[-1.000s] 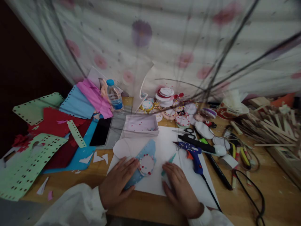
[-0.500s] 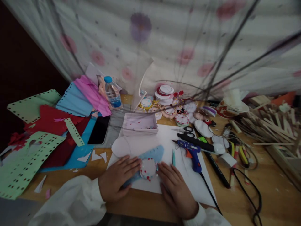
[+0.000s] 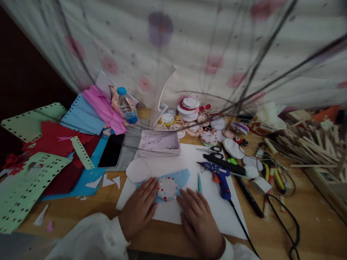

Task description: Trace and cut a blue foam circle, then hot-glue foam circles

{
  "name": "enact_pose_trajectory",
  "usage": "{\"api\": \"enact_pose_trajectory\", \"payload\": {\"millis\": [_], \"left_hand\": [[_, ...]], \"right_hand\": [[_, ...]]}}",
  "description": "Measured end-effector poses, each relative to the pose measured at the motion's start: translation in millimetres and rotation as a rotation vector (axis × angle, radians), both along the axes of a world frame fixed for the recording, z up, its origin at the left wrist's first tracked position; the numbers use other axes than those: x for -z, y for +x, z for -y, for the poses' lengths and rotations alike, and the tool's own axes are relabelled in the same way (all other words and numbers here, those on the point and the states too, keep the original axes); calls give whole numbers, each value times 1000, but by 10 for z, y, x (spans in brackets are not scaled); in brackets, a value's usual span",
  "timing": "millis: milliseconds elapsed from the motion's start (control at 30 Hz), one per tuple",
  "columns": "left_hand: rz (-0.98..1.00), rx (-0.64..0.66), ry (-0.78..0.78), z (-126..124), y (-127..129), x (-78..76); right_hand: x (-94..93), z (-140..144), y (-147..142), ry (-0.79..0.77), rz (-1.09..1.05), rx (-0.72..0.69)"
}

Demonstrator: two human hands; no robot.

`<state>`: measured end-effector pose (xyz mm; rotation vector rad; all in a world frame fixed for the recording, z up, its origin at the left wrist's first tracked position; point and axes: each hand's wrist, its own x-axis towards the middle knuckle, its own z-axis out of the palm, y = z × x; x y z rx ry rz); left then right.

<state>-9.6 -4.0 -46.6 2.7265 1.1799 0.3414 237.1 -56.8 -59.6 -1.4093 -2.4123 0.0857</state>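
The person's left hand lies flat with its fingers spread, pressing on a light blue paper piece. The right hand lies flat too, fingers a little apart, with its fingertips on the white sheet just beside a round white disc with red dots. Neither hand grips anything. The disc sits on the blue piece, between the two hands.

The blue piece lies on a big white paper sheet on the wooden table. The sheet's near edge comes close to the table's front edge, right by the wrists. There is bare sheet to the right of the right hand, and bare wood past that.

A thin teal tool lies just beside the right fingertips. A blue glue gun lies near it, and its black cord runs over the sheet toward the front edge. Black scissors lie behind the gun.

A pale square box stands at the sheet's far edge. A white oval cutout lies in front of it, near the left fingers.

To the left, soft sheets with punched holes, green, red and blue, lie in a flat pile. A black phone rests on them. A clear water bottle with a blue cap stands behind. Wooden sticks crowd the right side. A thin flowery curtain hangs at the back.
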Motion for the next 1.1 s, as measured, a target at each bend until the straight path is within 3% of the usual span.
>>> {"api": "enact_pose_trajectory", "payload": {"millis": [167, 267, 433, 633, 700, 767, 933, 1033, 1100], "left_hand": [[19, 14, 29, 45, 82, 14], [23, 12, 28, 68, 146, 19], [8, -17, 14, 47, 159, 27], [-2, -59, 30, 33, 147, 92], [-25, -56, 38, 37, 158, 115], [-41, -55, 43, 40, 167, 129], [-23, -78, 35, 38, 174, 134], [-31, -71, 40, 29, 175, 130], [-40, -63, 53, 24, 180, 125]], "right_hand": [[-19, 19, 15, 61, -33, 9], [-21, 90, 169, 126, -97, 52], [-87, 156, 744, 188, -155, 392], [-455, 11, 1598, 336, -183, 636], [-561, -21, 1811, 316, -174, 746], [-580, -47, 1948, 202, -157, 816], [-261, -121, 1981, -64, -78, 655], [-85, -113, 1931, -138, 33, 686], [-72, -69, 1927, -199, 45, 717]]}}
